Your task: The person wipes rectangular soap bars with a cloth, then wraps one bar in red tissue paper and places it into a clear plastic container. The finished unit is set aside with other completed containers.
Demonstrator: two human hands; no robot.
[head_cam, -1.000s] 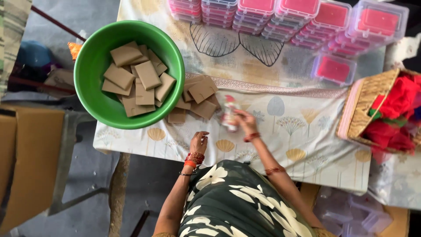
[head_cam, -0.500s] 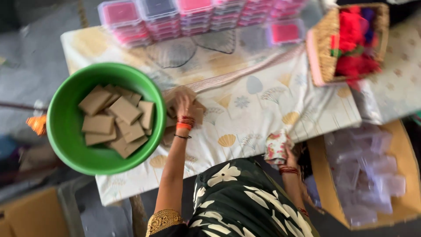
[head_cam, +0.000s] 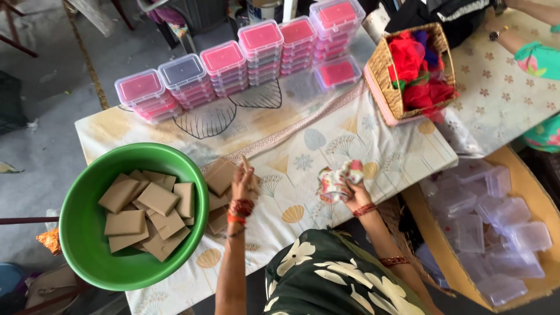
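Head view: looking down on desk (head_cam: 402,157) under leaf-print cloth.
Left hand (head_cam: 244,185): pinching brown card (head_cam: 248,172) above loose card pile (head_cam: 219,201), just beside green bowl (head_cam: 87,233).
Right hand (head_cam: 353,189): closed around patterned cloth pouch (head_cam: 335,179).
Step, judged: pairing card with pouch.
Next move: bringing both hands together.
Room: open cloth between hands; desk edge near body.

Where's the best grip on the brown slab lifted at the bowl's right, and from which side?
Probably by the raised top edge of the brown slab, coming from above and from the right. It is tilted up off the loose pile, with the left hand already at its right edge. The green bowl blocks its left side. The right hand holds a patterned cloth.
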